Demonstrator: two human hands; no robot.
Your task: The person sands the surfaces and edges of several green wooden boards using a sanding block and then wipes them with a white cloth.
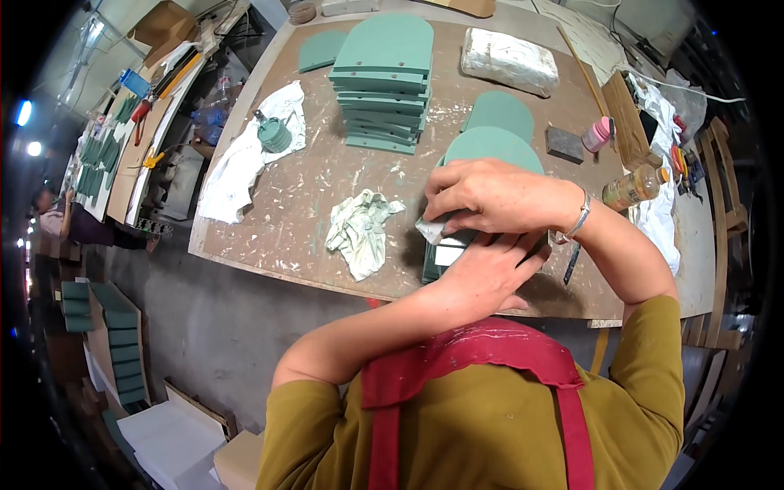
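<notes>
A stack of green round-ended panels (494, 145) stands at the table's near edge in front of me. My right hand (498, 194) is over it, fingers bent and pinching a small whitish piece, like folded cloth or sandpaper (430, 230), against the near end of the top panel. My left hand (494, 269) lies just below, fingers outstretched and resting on the stack's near end. A white patch (446, 256) shows between the hands. My hands hide much of the top panel. To the left lies a crumpled, stained white rag (363, 233).
A taller stack of green panels (382, 82) stands farther back. Around it are a green-stained jar (273, 135) on white cloth (233, 184), a wrapped bundle (509, 62), a dark block (564, 144), a pink bottle (599, 135) and a drink bottle (637, 187). Another person (82, 224) is at far left.
</notes>
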